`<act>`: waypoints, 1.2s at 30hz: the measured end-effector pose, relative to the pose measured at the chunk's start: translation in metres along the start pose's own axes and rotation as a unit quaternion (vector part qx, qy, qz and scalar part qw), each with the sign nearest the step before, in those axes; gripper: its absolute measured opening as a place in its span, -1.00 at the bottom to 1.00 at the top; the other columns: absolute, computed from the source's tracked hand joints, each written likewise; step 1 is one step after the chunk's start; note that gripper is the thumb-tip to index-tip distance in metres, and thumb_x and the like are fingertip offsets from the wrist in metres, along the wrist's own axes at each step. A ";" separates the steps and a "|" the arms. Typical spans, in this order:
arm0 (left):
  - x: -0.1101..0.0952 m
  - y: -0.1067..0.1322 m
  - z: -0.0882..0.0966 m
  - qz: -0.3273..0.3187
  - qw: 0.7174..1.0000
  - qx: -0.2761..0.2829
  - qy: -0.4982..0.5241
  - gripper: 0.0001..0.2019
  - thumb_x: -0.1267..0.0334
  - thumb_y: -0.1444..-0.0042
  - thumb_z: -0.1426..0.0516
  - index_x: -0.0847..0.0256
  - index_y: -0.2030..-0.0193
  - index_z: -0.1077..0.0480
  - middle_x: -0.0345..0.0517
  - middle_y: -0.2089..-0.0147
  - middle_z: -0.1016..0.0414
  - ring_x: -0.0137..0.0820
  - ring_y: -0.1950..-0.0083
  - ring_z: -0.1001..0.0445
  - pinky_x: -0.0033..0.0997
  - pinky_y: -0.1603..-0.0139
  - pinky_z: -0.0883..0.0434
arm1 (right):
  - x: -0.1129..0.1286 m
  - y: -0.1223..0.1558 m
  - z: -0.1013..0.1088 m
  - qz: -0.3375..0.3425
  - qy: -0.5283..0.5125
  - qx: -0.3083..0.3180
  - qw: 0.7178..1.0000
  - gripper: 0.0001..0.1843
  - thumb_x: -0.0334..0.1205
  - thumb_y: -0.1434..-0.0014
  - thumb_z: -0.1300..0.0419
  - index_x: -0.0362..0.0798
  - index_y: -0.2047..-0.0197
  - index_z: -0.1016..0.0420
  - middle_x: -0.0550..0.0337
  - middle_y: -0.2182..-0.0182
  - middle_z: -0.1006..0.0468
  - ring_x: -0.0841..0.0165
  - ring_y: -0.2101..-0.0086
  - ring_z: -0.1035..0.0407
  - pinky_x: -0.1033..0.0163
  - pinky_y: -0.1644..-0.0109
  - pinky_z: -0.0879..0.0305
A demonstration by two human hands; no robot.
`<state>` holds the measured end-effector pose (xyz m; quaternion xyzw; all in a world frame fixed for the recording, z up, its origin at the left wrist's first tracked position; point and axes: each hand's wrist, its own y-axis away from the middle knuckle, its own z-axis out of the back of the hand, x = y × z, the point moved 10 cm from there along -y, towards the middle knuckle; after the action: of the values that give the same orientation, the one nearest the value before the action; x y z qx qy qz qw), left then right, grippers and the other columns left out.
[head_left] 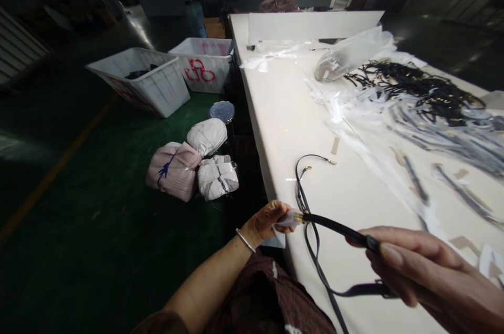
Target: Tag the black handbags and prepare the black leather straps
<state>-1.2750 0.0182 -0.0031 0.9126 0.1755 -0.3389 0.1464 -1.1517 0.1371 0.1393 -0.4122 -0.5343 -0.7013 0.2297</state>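
A black strap with gold-coloured metal fittings stretches between my two hands above the table's near left edge. My left hand, a bangle at its wrist, pinches the strap's end by the gold clasp, with a piece of whitish translucent wrapping in the fingers. My right hand grips the strap's other part between thumb and fingers. Below, a thin black length of strap loops over the table, with two gold clasps at its far ends. A dark buckle hangs close under my right hand.
On the white table lie a heap of black straps, plastic wrapping and several wrapped straps at right. Left of it, on the green floor, stand two white bins, a round stool and tied bundles.
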 end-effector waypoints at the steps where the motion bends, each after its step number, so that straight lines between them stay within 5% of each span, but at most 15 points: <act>1: -0.001 0.000 -0.002 0.000 1.000 0.003 -0.003 -0.26 -0.43 0.21 -0.29 0.41 0.48 -0.45 -0.18 0.62 -0.35 -0.70 0.71 -0.01 -0.52 0.65 0.12 | -0.003 -0.003 -0.001 0.003 0.006 0.020 1.000 -0.43 0.24 0.12 -0.43 -0.03 0.19 -0.70 0.22 0.70 -0.34 0.39 0.60 -0.14 0.25 0.47 -0.12; 6: -0.014 0.003 -0.010 0.014 0.999 0.017 -0.035 -0.20 -0.48 0.32 -0.28 0.42 0.48 -0.50 -0.11 0.62 -0.41 -0.65 0.70 -0.06 -0.50 0.66 0.12 | 0.005 -0.011 -0.008 -0.008 0.065 0.043 0.997 -0.37 0.32 0.01 -0.33 -0.05 0.10 -0.68 0.23 0.64 -0.33 0.38 0.56 -0.18 0.27 0.46 -0.17; 9: -0.025 0.006 -0.014 0.037 0.996 0.032 -0.071 -0.30 -0.32 0.29 -0.38 0.45 0.41 -0.57 0.01 0.53 -0.52 -0.62 0.65 -0.16 -0.51 0.62 0.04 | 0.021 -0.015 -0.018 0.014 0.194 0.076 0.978 -0.32 0.42 0.00 -0.24 -0.04 0.17 -0.67 0.16 0.58 -0.40 0.33 0.52 -0.25 0.26 0.47 -0.22; 12: -0.033 0.009 -0.017 0.068 0.989 0.028 -0.128 -0.39 -0.17 0.27 -0.45 0.42 0.30 -0.63 0.02 0.45 -0.58 -0.53 0.55 -0.32 -0.53 0.53 -0.18 | 0.031 -0.022 -0.022 0.078 0.386 0.080 0.916 -0.47 0.31 -0.16 -0.12 0.04 0.21 -0.66 0.14 0.58 -0.49 0.31 0.53 -0.30 0.27 0.49 -0.19; 16: -0.033 0.013 -0.020 0.102 0.979 0.006 -0.177 -0.38 -0.16 0.34 -0.47 0.38 0.28 -0.64 -0.04 0.45 -0.57 -0.45 0.46 -0.44 -0.48 0.40 -0.36 | 0.029 -0.032 -0.024 0.164 0.572 0.010 0.804 -0.63 0.04 -0.27 -0.02 0.13 0.27 -0.62 0.15 0.56 -0.56 0.29 0.57 -0.37 0.23 0.48 -0.05; 20: -0.026 0.013 -0.028 0.111 0.972 -0.001 -0.205 -0.42 -0.11 0.30 -0.46 0.36 0.26 -0.65 -0.07 0.45 -0.56 -0.46 0.46 -0.44 -0.46 0.36 -0.40 | 0.015 -0.041 -0.044 0.180 0.625 0.011 0.759 -0.69 -0.13 -0.31 -0.02 0.09 0.29 -0.58 0.11 0.52 -0.59 0.23 0.50 -0.46 0.24 0.47 0.04; 24: -0.024 0.010 -0.039 0.071 0.960 0.016 -0.269 -0.52 -0.06 0.13 -0.42 0.32 0.20 -0.65 -0.04 0.39 -0.59 -0.41 0.40 -0.48 -0.43 0.31 -0.42 | 0.009 -0.047 -0.059 0.151 0.571 0.082 0.803 -0.75 -0.15 -0.30 -0.06 0.04 0.22 -0.57 0.14 0.48 -0.59 0.28 0.47 -0.44 0.25 0.42 -0.06; 27: -0.042 0.011 -0.042 -0.049 0.929 0.005 -0.368 -0.66 0.02 -0.02 -0.36 0.27 0.23 -0.66 0.00 0.32 -0.63 -0.35 0.31 -0.53 -0.43 0.22 -0.43 | 0.001 -0.049 -0.050 0.107 0.463 0.170 0.863 -0.70 -0.03 -0.27 -0.16 0.03 0.04 -0.55 0.19 0.43 -0.59 0.34 0.44 -0.39 0.28 0.38 -0.17; 30: -0.059 0.021 -0.041 -0.154 0.885 -0.009 -0.440 -0.73 0.07 -0.15 -0.29 0.22 0.18 -0.66 0.07 0.23 -0.65 -0.28 0.19 -0.58 -0.40 0.10 -0.44 | -0.020 -0.047 -0.031 0.019 0.359 0.244 0.901 -0.57 0.14 -0.26 -0.15 -0.06 0.14 -0.57 0.18 0.46 -0.55 0.35 0.43 -0.37 0.31 0.37 -0.22; 33: -0.061 0.028 -0.034 -0.184 0.865 -0.014 -0.466 -0.72 0.07 -0.15 -0.29 0.21 0.13 -0.65 0.09 0.20 -0.66 -0.24 0.15 -0.58 -0.35 0.03 -0.44 | -0.030 -0.049 -0.009 -0.007 0.318 0.206 0.925 -0.43 0.27 -0.26 -0.09 -0.11 0.26 -0.56 0.22 0.54 -0.46 0.40 0.50 -0.27 0.32 0.42 -0.16; 36: -0.053 0.027 -0.027 -0.142 0.894 -0.019 -0.426 -0.69 0.05 -0.10 -0.33 0.22 0.12 -0.65 0.08 0.16 -0.66 -0.27 0.15 -0.58 -0.38 0.05 -0.44 | -0.023 -0.048 -0.003 0.056 0.401 0.121 0.906 -0.48 0.22 -0.30 -0.04 -0.05 0.27 -0.57 0.22 0.53 -0.47 0.40 0.53 -0.25 0.30 0.46 -0.07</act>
<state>-1.2855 -0.0073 0.0558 0.6435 0.2307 -0.7087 0.1748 -1.1768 0.1466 0.0935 -0.0947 -0.4539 -0.7232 0.5119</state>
